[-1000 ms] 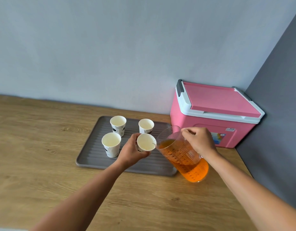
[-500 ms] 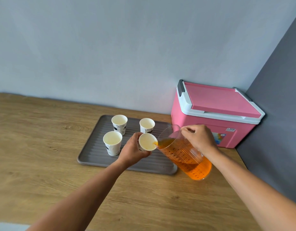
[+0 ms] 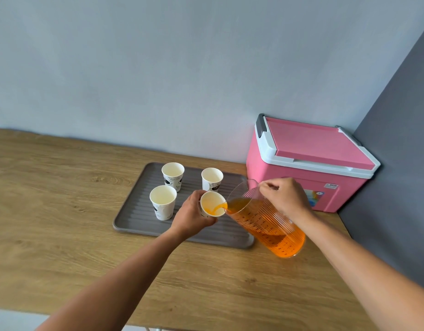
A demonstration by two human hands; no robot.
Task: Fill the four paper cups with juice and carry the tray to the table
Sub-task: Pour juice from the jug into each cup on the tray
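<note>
Pouring first cup: right hand point(image 3: 283, 198) grips tilted clear ribbed plastic jug point(image 3: 266, 218) of orange juice; left hand point(image 3: 193, 215) holds white paper cup point(image 3: 212, 204) over grey ribbed tray point(image 3: 137, 216) (three empty at 10–12 o'clock). Next: level jug before overflow.

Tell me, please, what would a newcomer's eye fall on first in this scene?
Bright orange juice catches the eye first: the right hand tilts a clear ribbed plastic jug, centre right, pouring into a white paper cup that the left hand holds over the grey ribbed tray. Next comes the closed pink plastic cooler box in the corner behind the jug. Three more white paper cups stand empty on the tray.
</note>
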